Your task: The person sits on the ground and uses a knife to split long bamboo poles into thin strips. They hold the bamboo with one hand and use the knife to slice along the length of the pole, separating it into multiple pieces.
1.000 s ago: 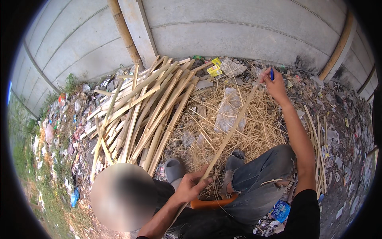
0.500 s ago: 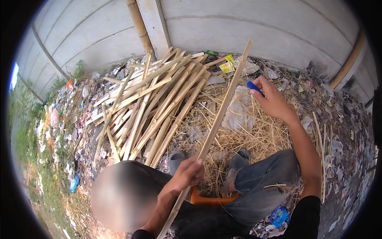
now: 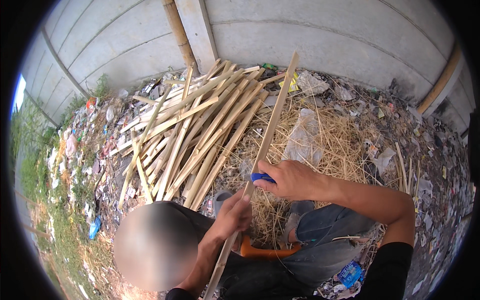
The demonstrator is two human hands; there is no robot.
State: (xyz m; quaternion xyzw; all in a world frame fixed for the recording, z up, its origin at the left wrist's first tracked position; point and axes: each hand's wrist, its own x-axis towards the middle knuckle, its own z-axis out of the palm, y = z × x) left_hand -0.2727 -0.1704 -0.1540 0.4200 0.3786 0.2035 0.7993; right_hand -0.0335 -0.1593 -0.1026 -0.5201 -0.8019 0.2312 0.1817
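Note:
A long, pale bamboo strip (image 3: pixel 274 120) runs at a slant from my lap up toward the wall. My left hand (image 3: pixel 231 216) is wrapped round it just below its middle. Directly above, my right hand (image 3: pixel 297 181) grips a blue-handled cutter knife (image 3: pixel 261 177) and presses it against the strip. The blade cannot be made out, being behind the fingers or the strip. Both hands are close together over my lap.
A heap of split bamboo strips (image 3: pixel 200 125) lies ahead to the left. Thin straw-like shavings (image 3: pixel 335 145) cover the ground ahead. An orange curved handle (image 3: pixel 265 252) sits between my legs. Litter surrounds me, and a grey panel wall (image 3: pixel 310 40) stands beyond.
My right hand has come down and left with the cutter knife, from apart from the strip onto it, above my left hand. The strip's far end has shifted slightly left.

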